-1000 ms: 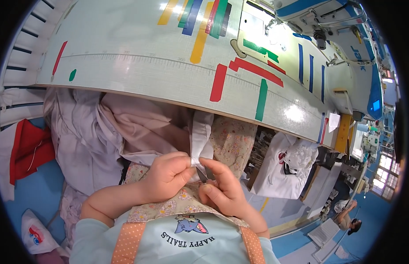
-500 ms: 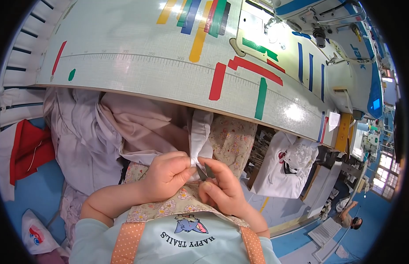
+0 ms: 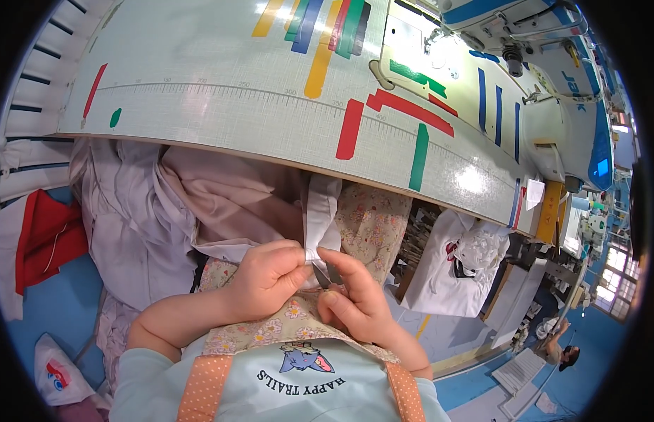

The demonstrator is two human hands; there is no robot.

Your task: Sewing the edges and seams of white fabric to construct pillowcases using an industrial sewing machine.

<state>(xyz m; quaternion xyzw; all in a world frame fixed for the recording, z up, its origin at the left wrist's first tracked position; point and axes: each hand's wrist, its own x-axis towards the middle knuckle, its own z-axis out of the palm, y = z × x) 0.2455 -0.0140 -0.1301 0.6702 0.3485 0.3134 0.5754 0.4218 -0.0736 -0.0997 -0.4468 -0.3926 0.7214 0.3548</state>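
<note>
My left hand (image 3: 272,278) is closed on the end of a white fabric strip (image 3: 320,214), which runs up under the table's front edge. In my right hand (image 3: 356,294) is a pair of small dark metal thread snips (image 3: 322,277), their blades pointing at the pinched cloth. The index finger of that hand touches the strip's edge. Both hands stay close together above my flowered apron (image 3: 293,311). What lies inside the left fist is hidden.
A pale worktable (image 3: 221,119) with a printed ruler and coloured tape strips stands ahead. At its right is a white and blue sewing machine (image 3: 552,84). Light garments (image 3: 130,218) hang at the left; a white garment bundle (image 3: 457,264) lies at the right. Another person (image 3: 555,348) sits far right.
The snips and the right fingers have shifted very slightly at the cloth. Otherwise both hands keep their place, and the strip is held as before.
</note>
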